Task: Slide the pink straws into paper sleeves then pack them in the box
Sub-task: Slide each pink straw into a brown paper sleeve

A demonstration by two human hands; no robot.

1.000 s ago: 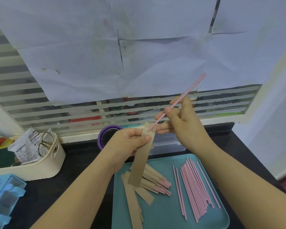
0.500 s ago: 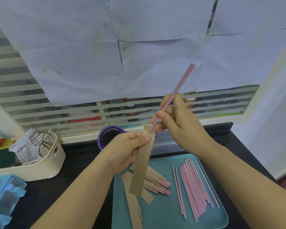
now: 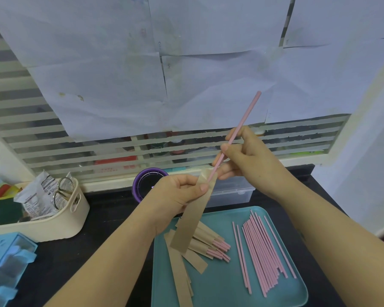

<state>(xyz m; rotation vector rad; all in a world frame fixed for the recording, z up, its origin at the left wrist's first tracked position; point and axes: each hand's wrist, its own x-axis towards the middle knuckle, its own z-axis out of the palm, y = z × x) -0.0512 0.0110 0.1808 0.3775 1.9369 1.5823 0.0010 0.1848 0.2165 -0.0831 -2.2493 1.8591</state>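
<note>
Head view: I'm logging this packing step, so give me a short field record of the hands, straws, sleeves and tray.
left hand: pinches the paper sleeve near its top, above the tray
right hand: pinches the pink straw, tilted up to the right
insertion: straw's lower tip at the sleeve's top mouth; most of the straw outside
loose straws: bundle on the teal tray's right side
sleeved straws: pile on the tray's left, pink ends showing
empty sleeves: flat at the tray's near-left edge

The paper sleeve (image 3: pixel 191 220) partly hides the clear box (image 3: pixel 228 193).
</note>
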